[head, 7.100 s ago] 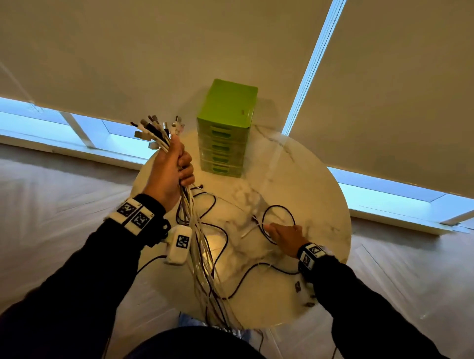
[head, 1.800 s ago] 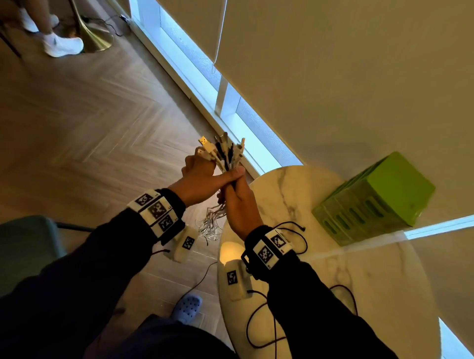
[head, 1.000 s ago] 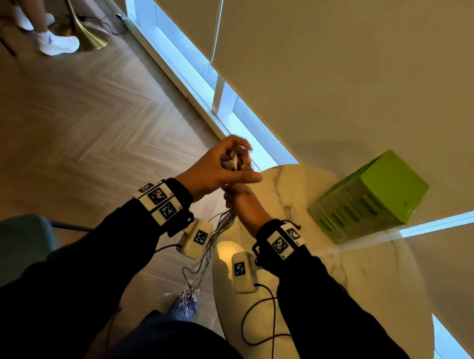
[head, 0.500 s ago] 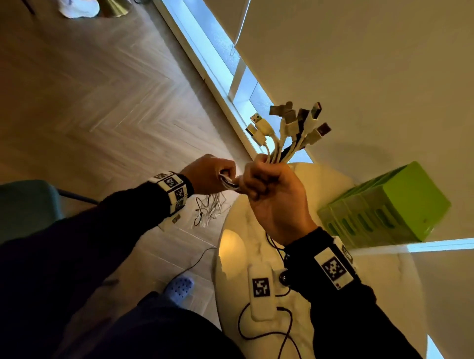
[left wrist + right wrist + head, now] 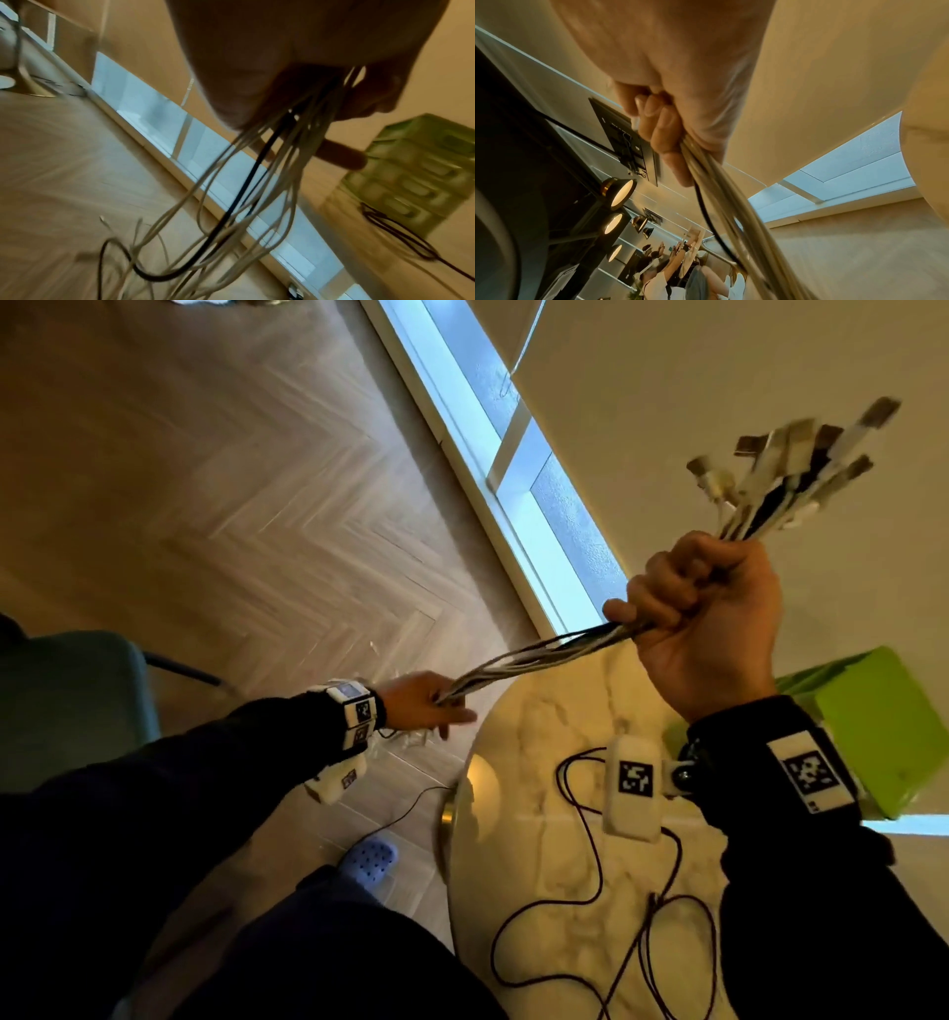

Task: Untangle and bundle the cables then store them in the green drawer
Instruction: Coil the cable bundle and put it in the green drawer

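Closest to me, over the marble table [image 5: 539, 891], the right hand [image 5: 708, 629] is balled into a tight fist around the cables [image 5: 544, 652], raised well above the tabletop. The plugs [image 5: 791, 469] fan out above the fist, a bit blurry, mostly white with a dark one or two mixed in. From under the fist the bunch runs in a fairly straight line off the table's edge to the left hand [image 5: 421, 703], which is lower and out over the wood floor [image 5: 205, 505]. The left fingers [image 5: 342, 156] are wrapped loosely around the strands, one finger sticking out straight, and the loose tails hang below it in a messy spread, white ones plus one black.

On the table itself lies a thin dark wire [image 5: 590, 880] in loops, near the right wrist. The green drawer unit [image 5: 873, 726] stands on the far side of the table by the blind [image 5: 719, 377], drawers all closed as far as I can see.
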A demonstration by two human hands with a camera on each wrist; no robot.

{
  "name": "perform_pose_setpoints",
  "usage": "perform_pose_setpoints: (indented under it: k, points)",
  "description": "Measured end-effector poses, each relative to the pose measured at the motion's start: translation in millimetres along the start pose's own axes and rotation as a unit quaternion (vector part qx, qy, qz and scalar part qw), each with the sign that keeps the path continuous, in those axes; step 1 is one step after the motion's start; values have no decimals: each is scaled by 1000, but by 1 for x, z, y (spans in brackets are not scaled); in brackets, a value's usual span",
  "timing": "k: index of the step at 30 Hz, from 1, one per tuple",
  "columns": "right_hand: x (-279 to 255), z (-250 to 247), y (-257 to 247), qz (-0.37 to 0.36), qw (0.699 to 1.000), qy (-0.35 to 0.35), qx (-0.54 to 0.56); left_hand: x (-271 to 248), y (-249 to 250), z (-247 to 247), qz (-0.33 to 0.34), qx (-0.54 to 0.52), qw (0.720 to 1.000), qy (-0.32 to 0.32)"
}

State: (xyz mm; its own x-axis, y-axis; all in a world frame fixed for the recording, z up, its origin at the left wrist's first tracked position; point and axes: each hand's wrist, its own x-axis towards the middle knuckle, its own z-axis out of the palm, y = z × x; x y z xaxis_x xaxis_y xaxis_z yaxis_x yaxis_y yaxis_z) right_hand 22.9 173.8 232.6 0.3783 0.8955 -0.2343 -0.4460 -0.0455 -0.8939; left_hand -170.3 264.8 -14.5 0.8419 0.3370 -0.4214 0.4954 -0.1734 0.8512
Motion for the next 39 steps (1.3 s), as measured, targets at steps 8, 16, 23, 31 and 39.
perform_pose_setpoints:
  k: [8, 16, 23, 31, 39]
  points:
    - [-12, -17, 24, 109, 989, -37, -96, 8, -22, -58, -2, 303, 932, 199]
    - [-6, -30, 38, 86, 992, -2, -89, -29, -12, -23, 48, 162, 986, 13]
    - [-14, -9, 60, 141, 976, -130, -108, -34, 124, -27, 218, -208, 953, -44]
    - [-17, -19, 91, 119, 947, -198, -223, -33, 178, -38, 219, -47, 974, 36]
    - [-3, -49, 159, 49, 805, 28, -590, -37, 196, -31, 198, -75, 977, -37]
